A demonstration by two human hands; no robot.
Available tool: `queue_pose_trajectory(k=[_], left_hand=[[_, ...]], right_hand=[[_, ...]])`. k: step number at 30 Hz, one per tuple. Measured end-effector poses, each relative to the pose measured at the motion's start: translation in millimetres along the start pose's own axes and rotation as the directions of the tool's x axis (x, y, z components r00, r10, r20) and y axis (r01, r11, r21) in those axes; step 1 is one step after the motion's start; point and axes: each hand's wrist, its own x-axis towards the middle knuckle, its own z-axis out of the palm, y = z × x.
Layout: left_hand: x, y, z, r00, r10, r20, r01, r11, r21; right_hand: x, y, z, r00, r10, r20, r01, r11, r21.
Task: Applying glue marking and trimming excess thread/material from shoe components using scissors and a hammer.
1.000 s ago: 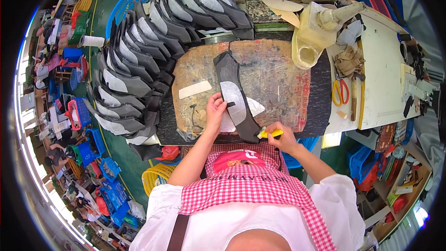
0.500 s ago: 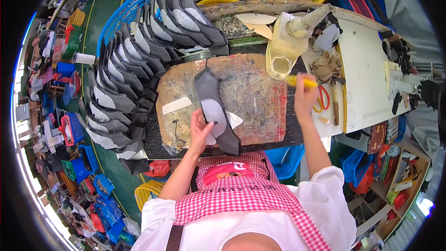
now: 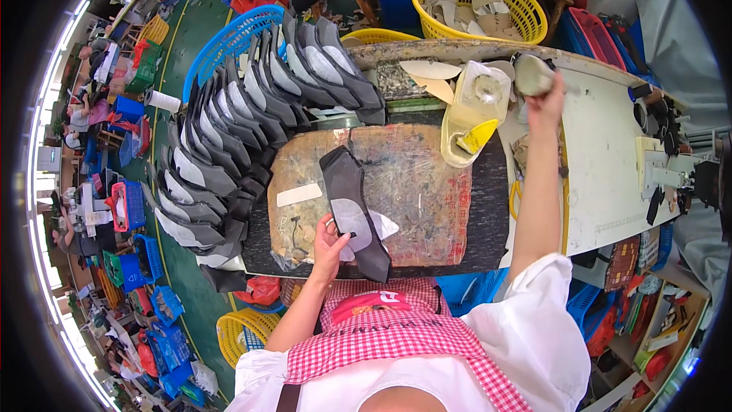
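My left hand point(image 3: 329, 248) is closed on the edge of a dark grey shoe upper piece point(image 3: 343, 175) with a light grey patch, lying at a slant over the worn cardboard point(image 3: 412, 206). At the far right of the bench, my right hand point(image 3: 546, 101) is wrapped round a pale, glue-crusted bottle point(image 3: 533, 75), held tilted. Left of it stands a cut-open pale plastic glue container point(image 3: 488, 90). In its near cup rests a yellow-handled tool point(image 3: 479, 136), perhaps a brush; its tip is hidden. A white scrap point(image 3: 383, 224) pokes out beside the upper piece.
Many similar upper pieces point(image 3: 202, 168) stand fanned along the left of the bench. A white strip point(image 3: 300, 195) lies on the cardboard. Behind the bench is a yellow basket point(image 3: 543, 23) of cut pieces. A white table point(image 3: 602, 160) adjoins on the right.
My right hand has let go of the yellow tool, now in the glue cup, and has moved away to the far right. It has taken the bottle off the container. My left hand keeps its hold.
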Motion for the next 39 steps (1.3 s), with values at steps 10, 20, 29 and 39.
queue_pose_trajectory(k=[10,20,29,39], left_hand=[[17,-3,4,0.996,-0.083,-0.015,0.081,0.994,-0.077],[23,-13,-7,0.985,-0.141,-0.098,0.136,0.989,-0.056],[14,-13,-9,0.938,-0.156,-0.311,0.217,0.961,0.171],[89,47,105,0.824,0.306,0.477,-0.546,0.203,0.813]], right_hand=[[-110,65,-34,0.770,-0.222,0.598,0.637,0.215,-0.740],[-38,-18,-26,0.995,0.072,0.064,-0.003,0.687,-0.726],[-82,-16,-57,0.996,0.093,-0.012,-0.083,0.820,-0.566],[-86,-48,-32,0.987,0.100,-0.129,-0.142,0.915,-0.377]])
